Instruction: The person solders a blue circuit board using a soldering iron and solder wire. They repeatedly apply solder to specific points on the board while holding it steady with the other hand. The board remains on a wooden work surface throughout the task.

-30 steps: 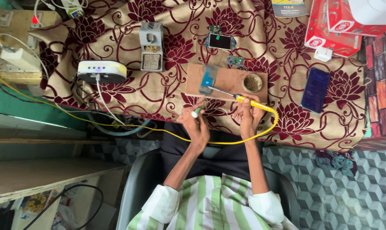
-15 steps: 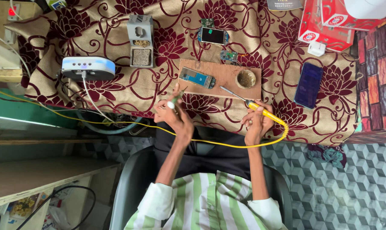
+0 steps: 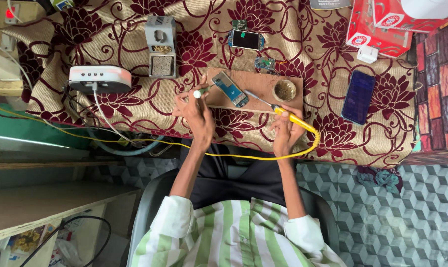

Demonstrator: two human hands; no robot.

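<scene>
Left hand (image 3: 196, 111), centre of frame: fingers closed on a slim tool with a white rounded end (image 3: 200, 92), its tip toward the small blue circuit board (image 3: 230, 88).

Right hand (image 3: 284, 129), right of centre: closed around the yellow-handled soldering iron (image 3: 283, 112), metal tip pointing up-left, near the board's lower end; whether it touches cannot be told. Yellow cable (image 3: 263, 155) loops below both wrists.

Blue circuit board: lies tilted on the flat brown wooden board (image 3: 256, 99), centre of frame, beside a small round tin (image 3: 284, 90).

Surroundings: maroon floral cloth (image 3: 110, 39); grey soldering stand (image 3: 160, 45), upper left; white rounded device (image 3: 99, 78), left; dark blue phone (image 3: 358, 97), right; red cartons (image 3: 382, 24), upper right.
</scene>
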